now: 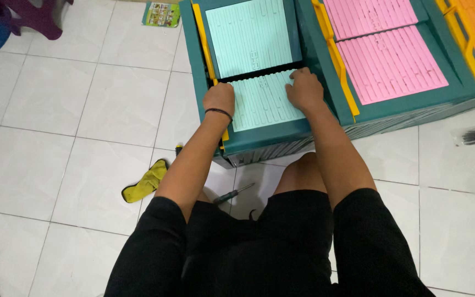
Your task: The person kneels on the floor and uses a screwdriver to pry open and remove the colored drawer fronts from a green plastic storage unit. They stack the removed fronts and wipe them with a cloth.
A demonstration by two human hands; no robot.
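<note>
While both of your hands bear down on the near pale-turquoise ribbed plastic panel [262, 102] set in the dark green plastic cabinet frame [265, 140], most of what could go wrong sits at the edges of that panel. Your left hand [219, 99], with a black band round the wrist, is curled into a loose fist at the panel's left edge, right against the yellow plastic side rail [203, 41]; I cannot tell whether its fingers grip the rail or only press on it. Your right hand [304, 89] lies with its fingers bent over the panel's far edge, at the dark slot between it and the far pale-turquoise ribbed panel [251, 36]. If the near panel slides or snaps shut, I judge those fingertips could be pinched in that slot.

Uneven pressure looks to be the next danger: push harder on one side and the panel may twist and jam in its track or spring out.

The cabinet reaches to just in front of your knees on smooth white floor tiles [56, 110], so a hard shove might make it slide away from you.

A green-handled screwdriver [235, 193] lies on the floor by your knee, with a yellow and black cloth glove [145, 184] near it; shift your weight carelessly and you could kneel on the tool.

The pink ribbed panels [383, 52] to the right lie apart from your hands.
</note>
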